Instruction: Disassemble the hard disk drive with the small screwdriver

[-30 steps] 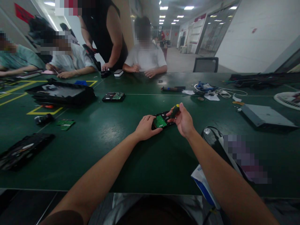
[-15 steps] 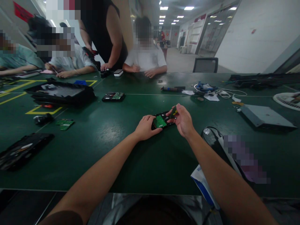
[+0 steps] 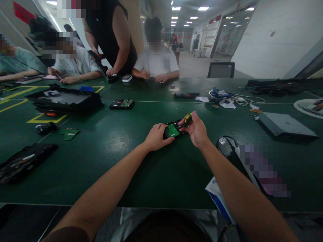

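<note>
A black hard drive with a green circuit board (image 3: 172,130) lies on the green table in front of me. My left hand (image 3: 158,137) is closed around its left end, fingers over the far edge and thumb along the near edge. In my right hand (image 3: 197,130) is a screwdriver (image 3: 188,119) with a yellow and dark handle, pinched between fingers and thumb over the drive's right end. Its tip is hidden by my fingers, so contact with a screw cannot be made out.
Another drive (image 3: 122,104) lies beyond to the left, near a black tray (image 3: 64,99). Loose green boards (image 3: 70,133) and a black casing (image 3: 26,161) are at left. A grey metal box (image 3: 287,126) and cables (image 3: 242,98) are at right. Co-workers sit across the table.
The screwdriver handle has turned in my right fingers, and more of its yellow shows. My left hand and the hard drive stay in place.
</note>
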### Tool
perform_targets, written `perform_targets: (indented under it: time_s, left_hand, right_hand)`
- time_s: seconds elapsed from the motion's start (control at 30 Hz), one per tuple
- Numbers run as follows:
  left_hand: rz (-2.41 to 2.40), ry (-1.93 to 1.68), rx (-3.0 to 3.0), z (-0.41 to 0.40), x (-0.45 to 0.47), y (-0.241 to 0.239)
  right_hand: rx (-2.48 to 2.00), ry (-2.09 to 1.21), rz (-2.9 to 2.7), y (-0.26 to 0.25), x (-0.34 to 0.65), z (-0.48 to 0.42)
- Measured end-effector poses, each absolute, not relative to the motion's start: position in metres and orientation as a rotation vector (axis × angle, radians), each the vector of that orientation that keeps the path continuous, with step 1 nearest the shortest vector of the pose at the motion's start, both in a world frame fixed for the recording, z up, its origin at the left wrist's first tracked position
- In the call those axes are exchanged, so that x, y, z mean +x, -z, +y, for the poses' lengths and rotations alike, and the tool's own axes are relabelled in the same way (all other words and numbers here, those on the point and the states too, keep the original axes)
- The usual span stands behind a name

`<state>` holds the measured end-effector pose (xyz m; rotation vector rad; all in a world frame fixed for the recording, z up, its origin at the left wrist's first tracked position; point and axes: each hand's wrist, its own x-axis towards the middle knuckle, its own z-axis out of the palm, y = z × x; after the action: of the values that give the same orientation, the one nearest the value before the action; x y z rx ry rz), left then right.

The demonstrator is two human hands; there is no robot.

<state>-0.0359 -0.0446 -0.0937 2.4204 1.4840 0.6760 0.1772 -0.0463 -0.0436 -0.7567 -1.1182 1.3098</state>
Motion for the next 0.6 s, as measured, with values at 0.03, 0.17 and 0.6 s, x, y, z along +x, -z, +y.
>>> perform_targets:
  time_s: [0.03,0.17,0.6]
  left_hand:
    - [1.483,-0.675,2.424,-0.0445,-0.0359,0.0938]
    - [1.491,-0.674,2.417,-0.0442,-0.0362,0.0942]
    - [1.475,-0.684,2.422,-0.0457,-0.036,0.0921]
  right_hand:
    - [-0.753,-1.302,-1.131,0.0439,0.1773,-0.0465]
    - [-0.754,-1.291,-1.156,0.044,0.1778,-0.0473]
    - [-0.76,-1.33,-1.047,0.04,0.1769,-0.0456]
